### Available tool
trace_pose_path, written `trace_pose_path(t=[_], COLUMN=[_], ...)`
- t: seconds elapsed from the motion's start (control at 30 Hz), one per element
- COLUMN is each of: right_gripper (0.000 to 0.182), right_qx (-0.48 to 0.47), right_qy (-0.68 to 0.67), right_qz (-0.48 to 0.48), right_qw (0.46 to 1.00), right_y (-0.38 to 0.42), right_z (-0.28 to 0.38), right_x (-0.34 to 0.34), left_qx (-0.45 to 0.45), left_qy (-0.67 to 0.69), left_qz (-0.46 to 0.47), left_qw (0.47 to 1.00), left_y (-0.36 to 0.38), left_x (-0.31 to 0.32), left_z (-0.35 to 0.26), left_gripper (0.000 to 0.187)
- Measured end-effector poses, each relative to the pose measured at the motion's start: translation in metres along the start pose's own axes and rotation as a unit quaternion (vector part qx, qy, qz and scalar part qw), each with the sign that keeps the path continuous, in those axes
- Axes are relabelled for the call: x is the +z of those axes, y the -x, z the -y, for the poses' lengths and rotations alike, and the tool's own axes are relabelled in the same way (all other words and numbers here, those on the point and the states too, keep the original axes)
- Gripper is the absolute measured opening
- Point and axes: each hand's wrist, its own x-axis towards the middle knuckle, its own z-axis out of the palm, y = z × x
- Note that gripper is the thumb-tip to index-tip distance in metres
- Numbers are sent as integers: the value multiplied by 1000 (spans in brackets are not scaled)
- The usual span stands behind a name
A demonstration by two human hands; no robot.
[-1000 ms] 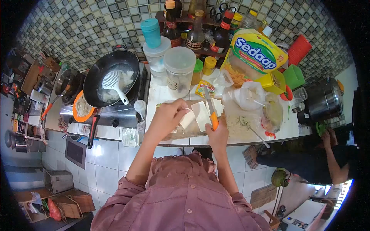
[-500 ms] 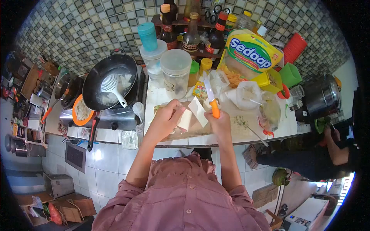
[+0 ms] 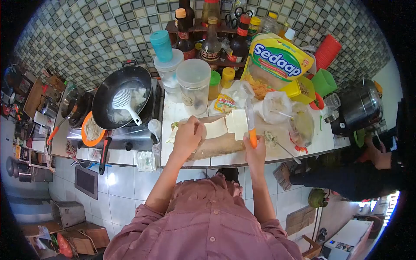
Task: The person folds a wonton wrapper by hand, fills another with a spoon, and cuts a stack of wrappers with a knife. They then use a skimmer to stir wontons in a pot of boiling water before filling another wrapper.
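My right hand (image 3: 255,151) grips the orange handle of a knife (image 3: 251,119), its blade pointing away from me. Just left of the blade, flat pale dough sheets (image 3: 237,123) lie on a wooden cutting board (image 3: 221,147). Another pale sheet (image 3: 215,128) stretches from those toward my left hand (image 3: 189,135). The left fingers are bent and pressed together at that sheet's left end; what they pinch is hidden. Some greenish filling (image 3: 174,125) and a pale edge show left of this hand.
A black wok (image 3: 104,97) with a white slotted spatula (image 3: 123,102) sits on the stove. Behind the board stand plastic jars (image 3: 193,82), a seasoning packet (image 3: 224,104) and a clear bag (image 3: 277,106). A spoon (image 3: 289,151) lies right. Another person's hand (image 3: 380,158) is far right.
The sheet that was lifted and folded near my left hand now lies flat. My right hand has moved right and nearer me with the knife; my left hand has turned over and closed.
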Motion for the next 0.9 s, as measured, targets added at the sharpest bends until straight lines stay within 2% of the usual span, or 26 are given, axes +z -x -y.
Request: trace_pose_path(t=[0.13, 0.2, 0.23, 0.3, 0.33, 0.37, 0.4, 0.43, 0.53, 0.57, 0.63, 0.67, 0.73, 0.77, 0.83, 0.9], right_gripper=[34, 33, 31, 29, 27, 25, 25, 23, 20, 20, 18, 17, 18, 20, 22, 23], right_qx=[37, 38, 36, 34, 64, 95, 95, 84, 64, 54, 59, 64, 47, 29, 17, -35], right_qy=[31, 33, 26, 19, -28, -75, -74, -97, -117, -116, -119, -122, -90, -57, -6, 95], right_qz=[30, 36, 40, 44, 57, 69, 68, 56, 36, 28, 40, 51, 62, 75, 85, 108], right_qw=[998, 998, 998, 998, 996, 990, 990, 990, 990, 991, 990, 989, 993, 995, 996, 989], right_y=[23, 28, 30, 34, 36, 36, 36, 36, 39, 40, 44, 47, 51, 55, 65, 73], right_z=[10, 10, 9, 20, 29, 39, 42, 43, 44, 43, 40, 37, 19, 16, 19, 22], right_x=[-8, -9, -10, -12, -15, -18, -19, -20, -23, -24, -25, -25, -21, -19, -13, -8], left_qx=[7, -57, -57, -2, -2, 43, 89, 117, 147, 146, 16, 15, 7, 3, 44, 52], left_qy=[-46, 32, 32, 71, 71, 49, 28, 77, 121, 121, 171, 171, 7, 6, -158, -183], left_qz=[-23, 23, 24, 26, 25, 25, 25, 30, 29, 29, 64, 65, 53, 54, -47, -70], left_qw=[999, 998, 998, 997, 997, 998, 995, 990, 981, 981, 983, 983, 999, 999, 985, 979], left_y=[3, 3, 2, 0, -1, -4, -5, -5, -2, -1, 2, 5, 14, 18, 25, 30], left_x=[-6, -8, -6, 0, 1, 3, 4, 5, 4, 5, 8, 8, 8, 8, 8, -1], left_z=[-5, -19, -23, -32, -39, -48, -56, -63, -73, -68, -47, -38, -22, -18, -12, -26], left_gripper=[12, 11, 11, 10, 10, 10, 9, 9, 9, 9, 14, 14, 17, 17, 20, 20])
